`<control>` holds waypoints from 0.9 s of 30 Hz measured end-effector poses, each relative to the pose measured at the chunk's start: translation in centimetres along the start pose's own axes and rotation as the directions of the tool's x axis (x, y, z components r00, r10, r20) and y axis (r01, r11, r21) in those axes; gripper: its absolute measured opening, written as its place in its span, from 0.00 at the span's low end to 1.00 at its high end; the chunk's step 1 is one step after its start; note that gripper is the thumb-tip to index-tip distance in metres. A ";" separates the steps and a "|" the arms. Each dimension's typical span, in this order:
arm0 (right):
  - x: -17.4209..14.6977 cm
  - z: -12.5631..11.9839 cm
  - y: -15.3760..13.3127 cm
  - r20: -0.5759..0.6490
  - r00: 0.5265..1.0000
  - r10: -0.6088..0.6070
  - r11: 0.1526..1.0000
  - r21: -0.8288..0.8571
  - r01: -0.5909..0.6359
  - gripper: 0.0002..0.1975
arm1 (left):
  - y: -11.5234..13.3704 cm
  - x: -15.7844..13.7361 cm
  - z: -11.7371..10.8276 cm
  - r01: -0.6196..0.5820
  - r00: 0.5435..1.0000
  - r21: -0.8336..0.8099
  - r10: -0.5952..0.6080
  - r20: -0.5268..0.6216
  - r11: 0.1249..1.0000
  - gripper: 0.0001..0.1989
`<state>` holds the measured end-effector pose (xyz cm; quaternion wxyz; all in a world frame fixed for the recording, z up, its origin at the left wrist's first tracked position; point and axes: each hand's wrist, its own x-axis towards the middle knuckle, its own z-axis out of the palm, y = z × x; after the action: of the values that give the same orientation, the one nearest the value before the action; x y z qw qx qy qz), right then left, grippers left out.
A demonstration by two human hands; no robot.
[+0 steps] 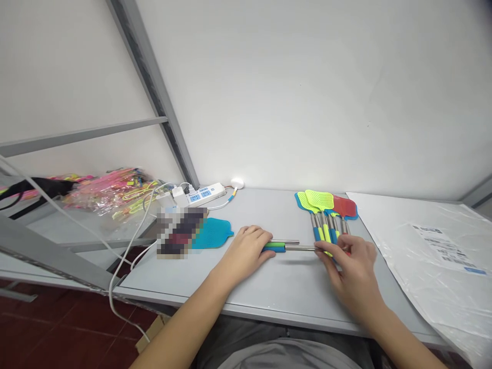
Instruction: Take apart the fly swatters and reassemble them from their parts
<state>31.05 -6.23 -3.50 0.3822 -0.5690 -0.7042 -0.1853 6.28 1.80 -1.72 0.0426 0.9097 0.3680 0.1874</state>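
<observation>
My left hand (249, 251) is closed round the blue and green grips of two telescopic handles (280, 248), low over the grey table. My right hand (351, 264) pinches the far end of the metal rod (302, 248) that comes out of the blue grip. A second metal rod lies alongside, its end free. Behind my right hand is a pile of fly swatters with yellow-green heads (320, 199), a red head (345, 206) and blue ones below; my hand partly hides their grips. Left of my left hand lies a loose blue swatter head (215, 233).
A white power strip (205, 193) with plugs and cables stands at the back left, near a pixelated object (180, 233). White plastic packaging (434, 256) covers the table's right side. A grey metal frame (154, 92) rises at left, with bagged colourful items (115, 189) beyond.
</observation>
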 end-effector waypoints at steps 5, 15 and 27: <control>2.4 -2.0 -0.2 0.035 0.991 0.130 0.958 0.253 -0.135 0.06 | -0.3 -0.3 -0.6 0.081 0.978 -0.252 -0.126 -0.168 0.964 0.12; 7.2 0.8 -4.5 0.673 0.736 0.080 0.118 0.726 -0.677 0.13 | -0.9 -1.0 -1.4 -0.015 0.906 -0.364 -0.142 -0.399 0.931 0.11; 5.8 3.0 -0.8 0.521 0.823 0.228 0.806 0.373 -0.459 0.10 | -1.5 -0.6 -0.9 0.156 0.961 0.024 -0.146 -0.236 0.988 0.11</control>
<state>28.93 -0.53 -0.95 0.3650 -0.6035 -0.6778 0.2080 4.56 2.41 -1.40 -0.0062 0.8514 0.4426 0.2814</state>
